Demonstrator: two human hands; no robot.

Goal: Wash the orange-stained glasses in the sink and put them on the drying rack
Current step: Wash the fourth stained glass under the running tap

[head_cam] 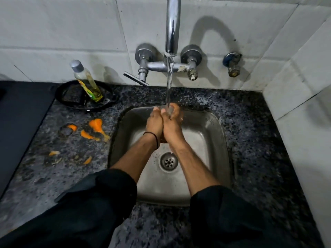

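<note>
The left hand (155,125) and right hand (172,126) curl together under the tall chrome tap (172,24), their grip's contents hidden, so any wet glass inside could slip into the square steel sink (202,140).

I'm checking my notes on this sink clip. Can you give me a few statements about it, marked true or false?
1. The tap is running water. True.
2. The bottle stands upright right of the sink. False: it leans in a black dish left of the sink.
3. Some orange bits lie on the counter. True.
4. A plug covers the drain. False: its strainer is open.
5. The left hand and right hand meet under the stream. True.
</note>
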